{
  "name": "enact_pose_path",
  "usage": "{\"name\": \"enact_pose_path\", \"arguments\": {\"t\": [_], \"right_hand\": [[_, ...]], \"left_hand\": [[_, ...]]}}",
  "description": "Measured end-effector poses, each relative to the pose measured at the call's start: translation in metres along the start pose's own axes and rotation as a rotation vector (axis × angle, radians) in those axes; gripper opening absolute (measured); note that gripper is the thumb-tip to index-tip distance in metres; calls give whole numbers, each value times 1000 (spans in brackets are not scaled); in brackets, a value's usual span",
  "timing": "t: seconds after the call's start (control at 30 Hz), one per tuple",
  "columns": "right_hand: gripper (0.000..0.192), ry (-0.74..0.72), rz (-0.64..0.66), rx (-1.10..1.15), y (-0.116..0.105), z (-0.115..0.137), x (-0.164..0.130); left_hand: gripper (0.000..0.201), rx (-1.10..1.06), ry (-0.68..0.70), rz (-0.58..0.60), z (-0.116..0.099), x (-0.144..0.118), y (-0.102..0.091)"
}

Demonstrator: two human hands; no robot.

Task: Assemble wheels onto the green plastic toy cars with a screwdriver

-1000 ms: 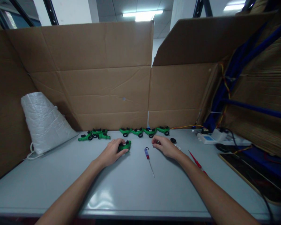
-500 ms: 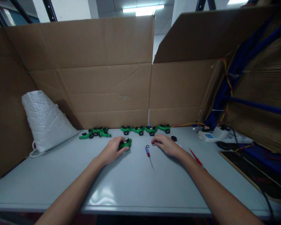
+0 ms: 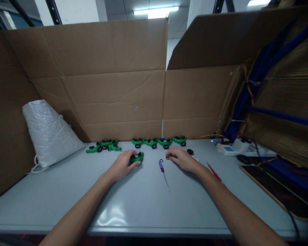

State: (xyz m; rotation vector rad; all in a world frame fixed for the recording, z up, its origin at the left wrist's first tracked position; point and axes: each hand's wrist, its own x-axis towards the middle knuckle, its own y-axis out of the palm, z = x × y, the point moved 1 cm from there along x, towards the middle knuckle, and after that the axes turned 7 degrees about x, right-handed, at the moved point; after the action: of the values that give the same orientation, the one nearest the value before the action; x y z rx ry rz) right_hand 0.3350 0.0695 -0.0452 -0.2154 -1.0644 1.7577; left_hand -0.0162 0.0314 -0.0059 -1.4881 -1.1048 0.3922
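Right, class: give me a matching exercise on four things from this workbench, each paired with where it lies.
Things:
1. white bag
2. screwdriver
3. green toy car
4. red tool

Places:
A. under the left hand
B. on the table between the two hands
C. far left, against the cardboard
D. beside the right forearm, right of the right hand

Pairs: 1-C, 2-B, 3-A, 4-D

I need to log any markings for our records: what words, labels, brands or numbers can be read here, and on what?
None can be read.
The white device at the table's right has a blue patch, too blurred to read.
The cardboard walls show no print.
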Motion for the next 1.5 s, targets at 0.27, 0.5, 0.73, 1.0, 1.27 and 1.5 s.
{"name": "enact_pose_path", "arguments": {"t": [0.27, 0.5, 0.73, 1.0, 1.27, 1.5], "right_hand": [[21, -4, -5, 12, -2, 5, -1], [17, -3, -1, -16, -1, 4, -1], [5, 22, -8, 10, 1, 4, -1], [6, 17, -23, 26, 1, 10, -1], [8, 0, -21, -8, 0, 14, -2], [20, -15, -32, 36, 1, 6, -3]], "left_hand": [[32, 9, -6, 12, -2, 1, -2], [34, 25, -2, 14, -3, 1, -2], [33, 14, 1, 1, -1, 1, -1], [34, 15, -1, -6, -2, 0, -2], [36, 2, -3, -5, 0, -1, 0], [37, 9, 2, -5, -1, -1, -1]]}}
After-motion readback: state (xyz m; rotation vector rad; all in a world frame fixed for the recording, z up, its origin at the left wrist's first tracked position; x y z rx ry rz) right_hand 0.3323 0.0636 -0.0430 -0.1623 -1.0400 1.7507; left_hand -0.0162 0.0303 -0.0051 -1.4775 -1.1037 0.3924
